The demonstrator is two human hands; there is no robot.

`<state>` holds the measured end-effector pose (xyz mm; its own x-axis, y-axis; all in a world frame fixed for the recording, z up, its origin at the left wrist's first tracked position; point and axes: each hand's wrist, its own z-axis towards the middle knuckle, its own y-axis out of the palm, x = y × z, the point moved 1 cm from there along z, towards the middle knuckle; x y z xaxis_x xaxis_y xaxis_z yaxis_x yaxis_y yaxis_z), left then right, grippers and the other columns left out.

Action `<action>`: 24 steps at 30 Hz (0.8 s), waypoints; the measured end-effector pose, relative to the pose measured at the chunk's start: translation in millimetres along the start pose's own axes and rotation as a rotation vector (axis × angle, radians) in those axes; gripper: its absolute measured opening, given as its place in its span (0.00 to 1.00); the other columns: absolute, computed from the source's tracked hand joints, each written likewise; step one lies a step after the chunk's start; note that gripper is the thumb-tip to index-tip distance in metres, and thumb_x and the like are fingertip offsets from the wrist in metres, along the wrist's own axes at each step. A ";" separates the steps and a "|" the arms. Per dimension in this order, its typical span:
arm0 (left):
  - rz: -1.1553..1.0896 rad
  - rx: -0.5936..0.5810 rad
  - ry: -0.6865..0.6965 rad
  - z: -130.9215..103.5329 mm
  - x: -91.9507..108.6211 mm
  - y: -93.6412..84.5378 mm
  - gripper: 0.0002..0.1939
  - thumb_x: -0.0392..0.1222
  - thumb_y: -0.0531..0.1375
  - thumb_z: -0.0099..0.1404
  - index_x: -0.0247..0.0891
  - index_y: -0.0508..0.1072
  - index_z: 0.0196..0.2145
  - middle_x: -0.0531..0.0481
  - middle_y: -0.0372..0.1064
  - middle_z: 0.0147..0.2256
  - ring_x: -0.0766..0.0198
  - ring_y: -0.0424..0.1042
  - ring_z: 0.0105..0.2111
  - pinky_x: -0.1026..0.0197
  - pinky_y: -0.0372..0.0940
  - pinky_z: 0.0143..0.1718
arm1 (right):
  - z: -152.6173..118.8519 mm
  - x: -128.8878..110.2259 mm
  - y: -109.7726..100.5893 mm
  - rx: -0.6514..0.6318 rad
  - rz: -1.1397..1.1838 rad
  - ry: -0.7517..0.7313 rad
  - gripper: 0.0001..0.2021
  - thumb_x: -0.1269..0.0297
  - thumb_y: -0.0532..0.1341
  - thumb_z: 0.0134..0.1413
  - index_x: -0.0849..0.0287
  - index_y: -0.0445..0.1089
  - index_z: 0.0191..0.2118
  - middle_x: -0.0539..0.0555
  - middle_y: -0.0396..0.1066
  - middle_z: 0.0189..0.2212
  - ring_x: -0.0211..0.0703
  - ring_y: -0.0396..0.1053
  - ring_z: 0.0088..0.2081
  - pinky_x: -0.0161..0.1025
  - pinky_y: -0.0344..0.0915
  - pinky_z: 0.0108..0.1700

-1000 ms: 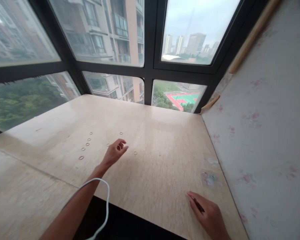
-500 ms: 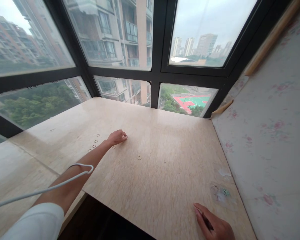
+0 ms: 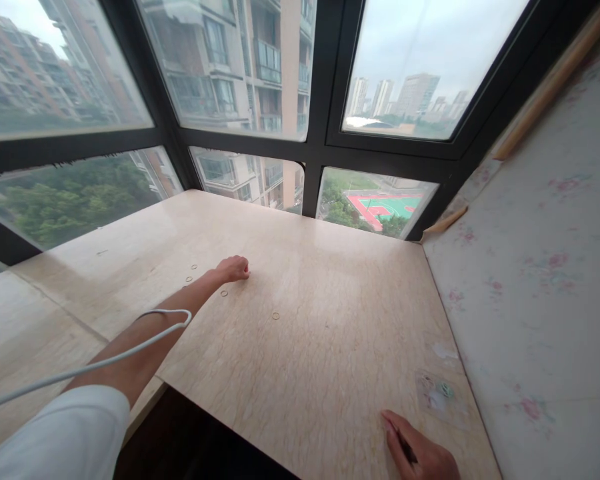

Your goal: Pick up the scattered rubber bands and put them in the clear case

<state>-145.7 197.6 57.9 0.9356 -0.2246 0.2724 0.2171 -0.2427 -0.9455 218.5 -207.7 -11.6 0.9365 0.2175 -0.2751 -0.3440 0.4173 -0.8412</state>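
Observation:
My left hand (image 3: 234,268) reaches far out over the marble-patterned surface (image 3: 350,333). Its fingers are curled closed, and whatever they hold is hidden. Near its wrist lies a thin yellowish ring (image 3: 224,293); another ring (image 3: 276,315) is closer to me on the right. Beyond the left forearm are two more small rings, a farther ring (image 3: 194,267) and a nearer ring (image 3: 189,279). My right hand (image 3: 420,448) rests at the lower right edge with thumb and forefinger pressed together. I cannot make out anything between them.
A clear plastic bag (image 3: 443,393) with small coloured bands lies near the papered wall (image 3: 540,320). A white cable (image 3: 130,350) loops across the left forearm. Dark-framed windows (image 3: 310,187) border the far side. A dark gap (image 3: 195,433) opens below the front edge.
The left hand's fingers have curled in tighter. The left forearm now covers some rings seen earlier. The view has shifted slightly; the right hand keeps its pose.

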 end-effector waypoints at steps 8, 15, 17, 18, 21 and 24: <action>-0.661 0.132 -0.018 -30.5 21.1 10.4 0.12 0.48 0.60 0.52 0.35 0.71 0.24 0.55 0.59 0.16 0.69 0.58 0.18 0.64 0.54 0.21 | 4.4 -8.3 -3.8 0.030 0.023 0.094 0.21 0.57 0.49 0.66 0.60 0.78 0.39 0.56 0.79 0.28 0.40 0.77 0.23 0.28 0.70 0.25; -1.214 0.256 0.068 -98.0 83.3 40.8 0.14 0.51 0.51 0.59 0.38 0.60 0.25 0.55 0.57 0.24 0.74 0.48 0.18 0.67 0.52 0.20 | 8.2 -13.1 -5.9 -0.011 0.038 0.175 0.22 0.55 0.48 0.66 0.58 0.78 0.38 0.56 0.79 0.28 0.41 0.77 0.23 0.30 0.69 0.25; -1.692 0.143 0.113 -119.1 104.7 47.9 0.10 0.46 0.57 0.55 0.38 0.60 0.26 0.57 0.56 0.24 0.75 0.48 0.18 0.68 0.51 0.20 | 8.4 -14.0 -6.3 -0.029 0.043 0.194 0.21 0.54 0.48 0.65 0.57 0.77 0.39 0.55 0.79 0.28 0.41 0.77 0.24 0.30 0.69 0.26; -1.851 0.066 0.118 -128.7 115.0 50.7 0.09 0.43 0.59 0.54 0.38 0.60 0.26 0.58 0.56 0.24 0.76 0.48 0.18 0.68 0.51 0.20 | 8.5 -14.6 -6.7 -0.035 0.045 0.202 0.21 0.55 0.49 0.65 0.57 0.77 0.39 0.55 0.80 0.29 0.41 0.77 0.25 0.30 0.69 0.26; -2.104 -0.133 0.124 -151.7 140.9 55.9 0.09 0.38 0.60 0.52 0.38 0.61 0.25 0.59 0.56 0.24 0.76 0.49 0.18 0.68 0.51 0.20 | 9.5 -16.6 -8.5 -0.047 0.049 0.214 0.20 0.56 0.49 0.65 0.58 0.77 0.40 0.55 0.80 0.30 0.41 0.77 0.26 0.31 0.69 0.27; -2.156 -0.231 0.136 -164.6 158.9 58.6 0.08 0.36 0.61 0.52 0.37 0.62 0.25 0.58 0.57 0.24 0.75 0.50 0.18 0.68 0.51 0.21 | 10.2 -17.8 -9.8 -0.054 0.060 0.222 0.19 0.57 0.49 0.65 0.58 0.76 0.40 0.55 0.79 0.29 0.41 0.77 0.26 0.31 0.69 0.28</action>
<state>-30.2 -7.6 75.1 -0.6615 0.4315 0.6133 0.5822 -0.2199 0.7827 204.5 -206.7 6.3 0.9087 0.0384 -0.4157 -0.4006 0.3605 -0.8424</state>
